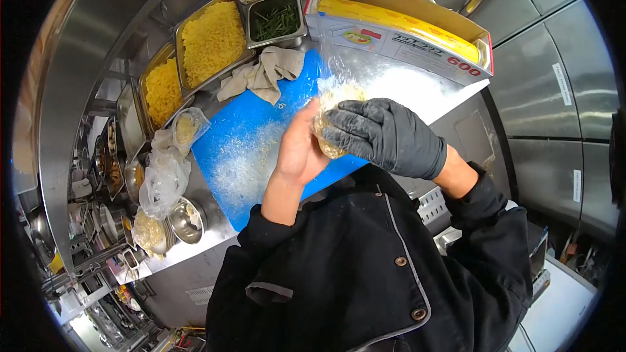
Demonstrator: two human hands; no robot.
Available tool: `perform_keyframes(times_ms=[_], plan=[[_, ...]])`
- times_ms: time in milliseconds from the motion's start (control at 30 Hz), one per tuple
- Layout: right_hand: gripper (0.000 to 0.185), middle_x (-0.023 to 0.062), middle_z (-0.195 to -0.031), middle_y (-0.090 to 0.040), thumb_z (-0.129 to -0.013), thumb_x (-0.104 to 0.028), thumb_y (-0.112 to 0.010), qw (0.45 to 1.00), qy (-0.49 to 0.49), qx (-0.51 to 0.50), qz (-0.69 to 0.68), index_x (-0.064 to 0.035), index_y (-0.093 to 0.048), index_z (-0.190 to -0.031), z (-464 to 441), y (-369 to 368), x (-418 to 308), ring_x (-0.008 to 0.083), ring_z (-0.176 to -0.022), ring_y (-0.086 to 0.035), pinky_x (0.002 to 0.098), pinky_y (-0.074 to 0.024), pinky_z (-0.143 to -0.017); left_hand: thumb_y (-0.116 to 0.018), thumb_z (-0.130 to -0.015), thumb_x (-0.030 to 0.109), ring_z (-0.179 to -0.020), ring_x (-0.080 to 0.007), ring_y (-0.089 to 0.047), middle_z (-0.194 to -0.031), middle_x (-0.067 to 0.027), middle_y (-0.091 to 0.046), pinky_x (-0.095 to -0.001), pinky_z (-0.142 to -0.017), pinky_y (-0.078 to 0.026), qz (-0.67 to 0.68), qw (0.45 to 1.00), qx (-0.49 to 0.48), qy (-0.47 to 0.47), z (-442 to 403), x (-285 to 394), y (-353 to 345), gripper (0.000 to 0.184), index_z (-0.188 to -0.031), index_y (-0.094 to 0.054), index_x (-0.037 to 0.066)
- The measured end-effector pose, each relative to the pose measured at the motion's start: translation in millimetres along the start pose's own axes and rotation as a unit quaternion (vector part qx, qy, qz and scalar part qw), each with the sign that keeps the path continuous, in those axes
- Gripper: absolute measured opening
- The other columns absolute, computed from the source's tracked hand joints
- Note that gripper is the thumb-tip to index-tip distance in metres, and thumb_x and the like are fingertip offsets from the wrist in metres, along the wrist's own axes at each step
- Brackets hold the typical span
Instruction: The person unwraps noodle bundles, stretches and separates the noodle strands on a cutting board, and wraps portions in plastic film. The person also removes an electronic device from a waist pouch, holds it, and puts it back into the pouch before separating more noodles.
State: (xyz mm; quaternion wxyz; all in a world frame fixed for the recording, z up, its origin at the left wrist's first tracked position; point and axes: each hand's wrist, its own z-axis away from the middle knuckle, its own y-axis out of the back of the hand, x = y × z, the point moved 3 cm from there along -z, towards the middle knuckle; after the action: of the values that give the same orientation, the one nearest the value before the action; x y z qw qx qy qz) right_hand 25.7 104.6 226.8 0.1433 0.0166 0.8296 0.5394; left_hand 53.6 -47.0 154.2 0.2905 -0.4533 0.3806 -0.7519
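My left hand (301,150) and gloved right hand (386,135) clamp a glossy, pale-yellow, film-wrapped bundle (343,94), blue board (244,156) at its eight o'clock!

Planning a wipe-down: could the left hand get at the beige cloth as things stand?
Probably yes: the beige cloth lies beyond the left hand, with nothing standing on the blue board between. That hand would first have to come off the plastic-wrapped bundle.
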Motion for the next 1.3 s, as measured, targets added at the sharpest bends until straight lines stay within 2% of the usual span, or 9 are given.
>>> perform_keyframes(times_ms=[67, 200, 467, 600, 733, 900, 1000, 1167, 1300], plan=[[0.036, 0.0112, -0.122, -0.057, -0.085, -0.016, -0.052, 1.0, 0.021, -0.011, -0.001, -0.006, -0.056, -0.119, -0.8, -2.1, -3.6, 0.0305, -0.112, -0.055, 0.0385, -0.0438, -0.092, -0.037, -0.095, 0.026, -0.114, -0.0286, -0.054, -0.122, -0.0183, -0.056, -0.0417, -0.1, -0.041, 0.008, 0.999, 0.046, 0.015, 5.9, -1.1, -0.5, 0.046, -0.124, -0.046, -0.007], [0.034, 0.0075, -0.102, -0.064, -0.091, -0.026, -0.059, 0.822, -0.347, 0.24, -0.382, -0.0024, -0.058, -0.116, 38.1, -49.5, 35.9, 0.0181, -0.092, -0.059, 0.0302, -0.0452, -0.086, -0.038, -0.094, 0.029, -0.117, -0.0318, -0.053, -0.125, -0.0217, -0.054, -0.0434, -0.101, -0.041, 0.044, 0.998, 0.005, 0.036, 12.9, -7.0, 7.3, 0.048, -0.124, -0.047, -0.008], [0.044, 0.0098, -0.108, -0.064, -0.091, -0.031, -0.059, 0.651, -0.355, 0.022, -0.671, -0.0021, -0.055, -0.125, 12.8, -103.2, 35.7, 0.0171, -0.097, -0.059, 0.0271, -0.0441, -0.089, -0.037, -0.094, 0.027, -0.115, -0.0359, -0.054, -0.125, -0.0218, -0.055, -0.0457, -0.1, -0.042, -0.001, 0.992, 0.06, 0.113, 22.9, -31.2, 39.5, 0.047, -0.124, -0.046, -0.008], [0.04, 0.0121, -0.112, -0.063, -0.09, -0.029, -0.06, 0.867, -0.208, -0.043, -0.45, -0.0055, -0.057, -0.122, 10.9, -97.3, 22.8, 0.0211, -0.102, -0.059, 0.031, -0.0446, -0.091, -0.037, -0.094, 0.03, -0.114, -0.037, -0.055, -0.124, -0.0219, -0.055, -0.0464, -0.1, -0.042, 0.078, 0.993, 0.051, 0.077, 19.0, -39.5, 65.1, 0.049, -0.124, -0.047, -0.008], [0.036, 0.0136, -0.114, -0.062, -0.088, -0.024, -0.064, 0.948, -0.108, 0.007, -0.299, -0.009, -0.06, -0.12, 6.9, -87.9, 6.3, 0.0245, -0.105, -0.059, 0.0354, -0.0455, -0.091, -0.037, -0.096, 0.036, -0.113, -0.0373, -0.055, -0.123, -0.0222, -0.055, -0.0462, -0.099, -0.043, 0.143, 0.984, 0.047, 0.093, 23.6, -40.0, 92.6, 0.053, -0.125, -0.046, -0.007], [0.041, 0.0118, -0.116, -0.062, -0.086, -0.019, -0.067, 0.907, -0.151, 0.025, -0.391, -0.0058, -0.057, -0.123, 3.1, -104.6, 4.3, 0.0211, -0.107, -0.059, 0.035, -0.0463, -0.092, -0.036, -0.096, 0.045, -0.116, -0.0376, -0.053, -0.124, -0.0219, -0.055, -0.0469, -0.1, -0.042, 0.224, 0.971, 0.036, 0.075, 46.1, -16.3, 59.4, 0.062, -0.13, -0.041, -0.007], [0.043, 0.0099, -0.118, -0.061, -0.086, -0.019, -0.067, 0.622, -0.38, 0.108, -0.677, -0.0022, -0.054, -0.124, 7.5, -117.6, 12.2, 0.0172, -0.108, -0.057, 0.0318, -0.0467, -0.092, -0.039, -0.096, 0.045, -0.12, -0.0359, -0.05, -0.126, -0.0205, -0.053, -0.0462, -0.103, -0.039, -0.048, 0.997, 0.047, 0.043, 54.2, -12.7, 80.0, 0.063, -0.134, -0.036, -0.005], [0.043, 0.0084, -0.119, -0.06, -0.087, -0.019, -0.066, 0.586, -0.374, 0.145, -0.704, 0.0015, -0.054, -0.122, 0.9, -142.1, 0.8, 0.014, -0.109, -0.056, 0.0291, -0.0469, -0.092, -0.044, -0.096, 0.038, -0.12, -0.0317, -0.051, -0.128, -0.0182, -0.052, -0.0436, -0.101, -0.042, -0.025, 0.991, 0.076, -0.105, 47.7, -36.7, 85.5, 0.057, -0.135, -0.035, -0.002], [0.041, 0.0092, -0.119, -0.06, -0.087, -0.017, -0.065, 0.695, -0.362, 0.144, -0.604, -0.0028, -0.055, -0.124, 5.2, -158.9, 2.8, 0.018, -0.108, -0.056, 0.0316, -0.0459, -0.093, -0.045, -0.097, 0.034, -0.116, -0.0287, -0.054, -0.127, -0.0151, -0.054, -0.0412, -0.097, -0.046, 0.007, 0.992, 0.104, -0.075, 45.6, -43.4, 92.1, 0.05, -0.133, -0.039, 0.001]])
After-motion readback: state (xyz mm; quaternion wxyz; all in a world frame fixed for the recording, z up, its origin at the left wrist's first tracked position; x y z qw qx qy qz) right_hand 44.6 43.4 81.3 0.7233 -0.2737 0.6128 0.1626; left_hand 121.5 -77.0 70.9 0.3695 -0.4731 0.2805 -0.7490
